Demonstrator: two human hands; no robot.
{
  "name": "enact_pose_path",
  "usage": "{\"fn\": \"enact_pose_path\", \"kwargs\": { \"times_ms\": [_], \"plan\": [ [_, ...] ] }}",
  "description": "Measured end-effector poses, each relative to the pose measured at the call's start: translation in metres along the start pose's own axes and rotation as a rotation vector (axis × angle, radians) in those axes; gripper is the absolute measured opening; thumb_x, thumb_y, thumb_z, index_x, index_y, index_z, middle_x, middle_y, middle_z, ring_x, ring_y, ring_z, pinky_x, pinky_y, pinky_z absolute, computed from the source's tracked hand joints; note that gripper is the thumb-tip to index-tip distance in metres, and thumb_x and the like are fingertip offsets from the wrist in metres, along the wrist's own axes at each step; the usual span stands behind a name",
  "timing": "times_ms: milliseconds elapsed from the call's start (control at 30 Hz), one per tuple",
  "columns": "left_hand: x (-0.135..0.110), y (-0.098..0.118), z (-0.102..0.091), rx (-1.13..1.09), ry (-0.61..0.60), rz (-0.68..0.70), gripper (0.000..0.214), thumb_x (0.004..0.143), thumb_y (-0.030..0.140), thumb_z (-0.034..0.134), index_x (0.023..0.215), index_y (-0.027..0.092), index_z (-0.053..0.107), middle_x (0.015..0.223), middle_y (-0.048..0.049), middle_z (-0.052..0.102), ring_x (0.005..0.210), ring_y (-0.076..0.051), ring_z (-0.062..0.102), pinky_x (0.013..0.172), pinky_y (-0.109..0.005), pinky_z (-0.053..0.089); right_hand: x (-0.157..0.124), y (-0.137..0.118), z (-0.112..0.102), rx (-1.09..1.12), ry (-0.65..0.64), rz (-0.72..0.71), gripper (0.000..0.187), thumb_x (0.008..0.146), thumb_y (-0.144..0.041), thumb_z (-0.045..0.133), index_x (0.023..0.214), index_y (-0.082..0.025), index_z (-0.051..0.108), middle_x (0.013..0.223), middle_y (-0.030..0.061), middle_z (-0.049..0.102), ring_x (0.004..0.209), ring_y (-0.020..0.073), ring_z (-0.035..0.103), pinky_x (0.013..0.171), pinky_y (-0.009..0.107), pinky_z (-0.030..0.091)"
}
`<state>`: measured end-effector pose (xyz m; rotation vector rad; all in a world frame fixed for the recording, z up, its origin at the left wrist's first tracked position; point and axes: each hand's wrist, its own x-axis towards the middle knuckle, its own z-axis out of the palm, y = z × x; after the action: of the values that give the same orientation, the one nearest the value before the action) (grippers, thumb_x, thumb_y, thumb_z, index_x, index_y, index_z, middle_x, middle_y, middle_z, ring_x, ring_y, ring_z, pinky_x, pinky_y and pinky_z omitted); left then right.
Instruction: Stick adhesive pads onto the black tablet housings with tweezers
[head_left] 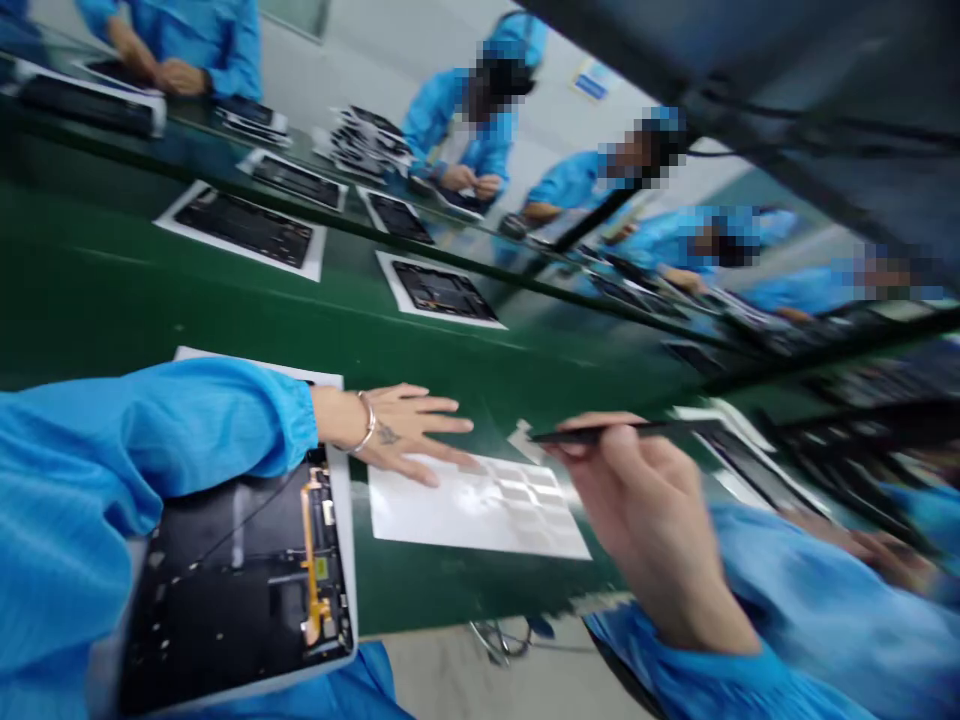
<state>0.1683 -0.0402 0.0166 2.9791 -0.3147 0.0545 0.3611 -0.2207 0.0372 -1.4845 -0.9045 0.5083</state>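
Observation:
My left hand (pixel 409 430) lies flat with its fingers spread on the green table, its lower fingers at the top edge of a glossy white sheet (pixel 435 505). Rows of pale rectangular stickers (pixel 536 500) cover the sheet's right half. Raised over the sheet's right end, my right hand (pixel 645 500) pinches slim black tweezers (pixel 581 436), their tip pointing left. At that tip is a small pale piece (pixel 523 440); whether the tweezers grip it is unclear. Under my left forearm sits an opened black tablet housing (pixel 225 590) with an orange flex cable (pixel 310 560).
More black housings (pixel 244 228) on white sheets lie farther back, another housing (pixel 442 288) among them. A glass-topped shelf with a dark green edge (pixel 360 225) crosses behind. Several co-workers in blue sit beyond it; another person's hand (pixel 862 545) shows at right.

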Motion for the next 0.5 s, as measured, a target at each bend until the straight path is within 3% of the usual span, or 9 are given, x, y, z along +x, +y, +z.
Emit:
{"fn": "enact_pose_path", "kwargs": {
  "times_ms": [133,200,267,400,500],
  "plan": [
    [-0.084,-0.027,-0.024,0.145,0.104,-0.345,0.036,0.104,0.034,0.041,0.131,0.025,0.063,0.137,-0.0072,0.061,0.128,-0.025,0.053,0.107,-0.04,0.038,0.007,-0.012,0.035,-0.035,-0.123,-0.007,0.025,0.079,-0.056,0.074,0.077,-0.031,0.076,0.075,0.0039,0.063,0.068,0.0201,0.059,0.07,0.04,0.056],
    [-0.13,-0.033,-0.024,0.198,0.049,-0.474,0.034,0.104,0.031,0.039,0.116,0.02,0.069,0.117,-0.0089,0.068,0.105,-0.023,0.061,0.089,-0.035,0.045,0.013,-0.015,0.066,-0.042,-0.237,0.011,0.03,0.077,-0.057,0.075,0.077,-0.028,0.075,0.079,0.0053,0.066,0.071,0.0208,0.061,0.069,0.038,0.055],
    [-0.165,-0.032,-0.016,0.212,0.031,-0.512,0.032,0.103,0.03,0.04,0.108,0.018,0.07,0.107,-0.0088,0.067,0.094,-0.022,0.06,0.078,-0.032,0.046,0.023,-0.016,0.104,-0.043,-0.396,0.045,0.034,0.078,-0.059,0.074,0.079,-0.024,0.074,0.079,0.0058,0.066,0.073,0.0213,0.062,0.072,0.038,0.054],
    [-0.191,-0.026,0.006,0.071,0.196,-0.478,0.031,0.105,0.025,0.037,0.112,0.017,0.066,0.106,-0.0083,0.065,0.094,-0.019,0.057,0.083,-0.028,0.047,0.047,-0.008,0.177,-0.019,-0.655,0.124,0.043,0.074,-0.062,0.075,0.079,-0.02,0.07,0.072,0.0033,0.063,0.072,0.0189,0.06,0.077,0.037,0.054],
    [-0.189,-0.025,0.013,-0.046,0.283,-0.429,0.029,0.104,0.022,0.037,0.11,0.017,0.065,0.103,-0.0079,0.066,0.093,-0.018,0.057,0.084,-0.027,0.047,0.058,0.003,0.208,-0.028,-0.771,0.204,0.05,0.067,-0.067,0.077,0.072,-0.019,0.066,0.065,0.001,0.059,0.069,0.0175,0.058,0.075,0.035,0.053]
  ]
}}
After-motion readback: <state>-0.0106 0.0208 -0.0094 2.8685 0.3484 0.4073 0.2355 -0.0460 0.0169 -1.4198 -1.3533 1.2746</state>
